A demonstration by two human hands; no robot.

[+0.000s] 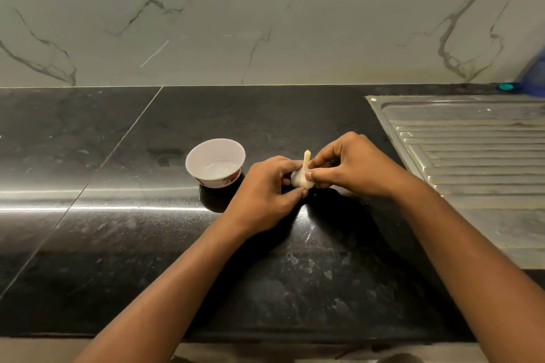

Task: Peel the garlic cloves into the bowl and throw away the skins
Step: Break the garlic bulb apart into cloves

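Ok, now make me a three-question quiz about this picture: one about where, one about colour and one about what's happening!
1. Where is the bowl?
A. on the floor
B. in a hand
C. on the counter, left of the hands

2. What colour is the counter?
A. white
B. black
C. red

3. How is the garlic held?
A. by both hands
B. by one hand
C. it lies loose

Answers:
1 C, it stands on the counter beside the left hand.
2 B, the slab is dark and glossy.
3 A, the right hand and the left hand both pinch it.
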